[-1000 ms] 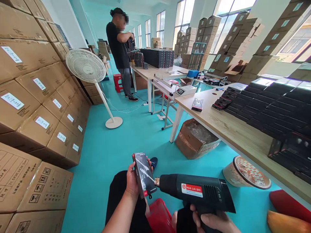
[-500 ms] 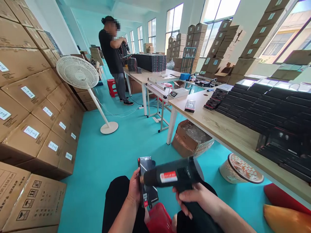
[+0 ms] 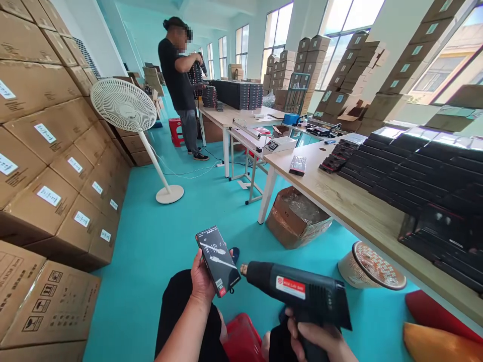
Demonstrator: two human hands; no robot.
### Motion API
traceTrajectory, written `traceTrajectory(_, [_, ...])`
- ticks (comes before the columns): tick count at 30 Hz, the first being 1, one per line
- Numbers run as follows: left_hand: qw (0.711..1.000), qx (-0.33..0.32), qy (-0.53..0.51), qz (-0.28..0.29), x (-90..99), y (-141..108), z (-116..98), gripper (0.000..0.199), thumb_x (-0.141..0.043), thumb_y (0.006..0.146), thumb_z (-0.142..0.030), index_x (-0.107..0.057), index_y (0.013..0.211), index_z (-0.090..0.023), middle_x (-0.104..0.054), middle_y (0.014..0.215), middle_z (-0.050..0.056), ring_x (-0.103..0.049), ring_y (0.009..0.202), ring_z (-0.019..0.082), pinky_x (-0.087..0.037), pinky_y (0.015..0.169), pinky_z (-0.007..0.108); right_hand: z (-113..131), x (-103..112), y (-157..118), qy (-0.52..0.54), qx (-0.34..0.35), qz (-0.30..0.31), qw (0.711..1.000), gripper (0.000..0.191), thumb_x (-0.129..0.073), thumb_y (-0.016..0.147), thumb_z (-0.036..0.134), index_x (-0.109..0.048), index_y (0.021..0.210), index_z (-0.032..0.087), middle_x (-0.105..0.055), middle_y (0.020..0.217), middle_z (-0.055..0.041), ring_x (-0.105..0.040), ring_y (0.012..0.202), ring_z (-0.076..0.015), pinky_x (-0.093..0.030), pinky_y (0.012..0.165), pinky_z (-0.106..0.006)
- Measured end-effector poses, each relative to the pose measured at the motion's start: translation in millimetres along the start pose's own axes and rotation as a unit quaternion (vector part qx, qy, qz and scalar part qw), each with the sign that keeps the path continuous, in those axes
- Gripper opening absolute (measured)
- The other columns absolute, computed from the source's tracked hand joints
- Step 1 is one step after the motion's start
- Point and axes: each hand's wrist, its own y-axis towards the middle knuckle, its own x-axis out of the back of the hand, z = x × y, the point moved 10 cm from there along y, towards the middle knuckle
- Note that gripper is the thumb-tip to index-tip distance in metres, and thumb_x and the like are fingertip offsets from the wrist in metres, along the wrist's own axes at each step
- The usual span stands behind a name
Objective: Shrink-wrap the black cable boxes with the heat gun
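Note:
My left hand (image 3: 203,275) grips a slim black box (image 3: 218,260) by its left side, its front with a printed picture of cables tilted up toward me. In my right hand (image 3: 315,334) is a black heat gun (image 3: 307,290) with a red and white label, held by its handle. The gun's metal nozzle points left and sits just to the right of the box's lower edge, apart from it. Below, a red plastic stool (image 3: 243,338) shows between my knees.
A table (image 3: 350,201) on the right bears stacks of black boxes (image 3: 422,166). Under and beside it stand an open carton (image 3: 298,216) and a waste bin (image 3: 372,266). Cartons (image 3: 56,136) line the left, near a white fan (image 3: 126,108). A person (image 3: 181,80) stands at the far table.
The heat gun has moved right and down, off the front of the box. The box has shifted up and left and turned, so its printed face now shows.

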Motion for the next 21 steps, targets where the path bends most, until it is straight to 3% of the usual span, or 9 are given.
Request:
traceTrajectory(3, [0.999, 0.037, 0.027, 0.014, -5.4, -3.0, 12.6, 0.05, -0.057, 0.094, -0.042, -0.063, 0.134, -0.013, -0.076, 0.115, 0.017, -0.073, 0.107, 0.034, -0.054, 0.1, 0.052, 6.9, 1.3, 2.2, 0.13, 0.008, 0.003, 0.991, 0.046, -0.086, 0.068, 0.046, -0.076, 0.097, 0.013, -0.063, 0.075, -0.0028, -0.051, 0.052, -0.0108, -0.037, 0.045, -0.024])
traceTrajectory(9, [0.988, 0.102, 0.114, -0.012, 12.5, -7.8, 38.4, 0.044, -0.06, 0.093, -0.043, -0.071, 0.117, -0.007, -0.08, 0.1, 0.017, -0.077, 0.087, 0.03, -0.059, 0.088, 0.043, 12.1, 0.8, 15.8, 0.212, 0.002, 0.014, 0.977, 0.037, -0.086, 0.07, 0.036, -0.076, 0.095, 0.011, -0.065, 0.074, -0.0023, -0.052, 0.054, -0.0087, -0.039, 0.045, -0.02])
traceTrajectory(14, [0.982, 0.125, 0.135, -0.048, 21.7, -14.3, 49.1, 0.036, -0.065, 0.091, -0.044, -0.075, 0.098, -0.01, -0.079, 0.079, 0.013, -0.076, 0.072, 0.028, -0.06, 0.075, 0.039, 17.4, -5.4, 23.1, 0.181, 0.005, 0.006, 0.983, 0.038, -0.085, 0.07, 0.037, -0.075, 0.096, 0.012, -0.065, 0.073, -0.0022, -0.054, 0.055, -0.0102, -0.041, 0.046, -0.021])
traceTrajectory(18, [0.985, 0.109, 0.121, -0.053, 12.8, -18.6, 46.3, 0.026, -0.067, 0.089, -0.038, -0.075, 0.091, -0.013, -0.079, 0.076, 0.009, -0.075, 0.067, 0.024, -0.059, 0.069, 0.034, 20.0, -29.0, 16.1, 0.069, 0.003, 0.058, 0.996, 0.041, -0.084, 0.07, 0.038, -0.073, 0.098, 0.01, -0.068, 0.075, -0.0053, -0.057, 0.052, -0.0127, -0.04, 0.045, -0.024])
traceTrajectory(21, [0.984, 0.104, 0.13, -0.064, 10.9, -22.1, 42.6, 0.028, -0.062, 0.09, -0.037, -0.075, 0.085, -0.012, -0.077, 0.071, 0.01, -0.072, 0.061, 0.024, -0.058, 0.065, 0.035, 29.7, -23.7, 19.5, 0.027, 0.04, 0.011, 0.999, 0.041, -0.086, 0.069, 0.037, -0.073, 0.098, 0.012, -0.068, 0.072, -0.0047, -0.058, 0.053, -0.0141, -0.043, 0.048, -0.025])
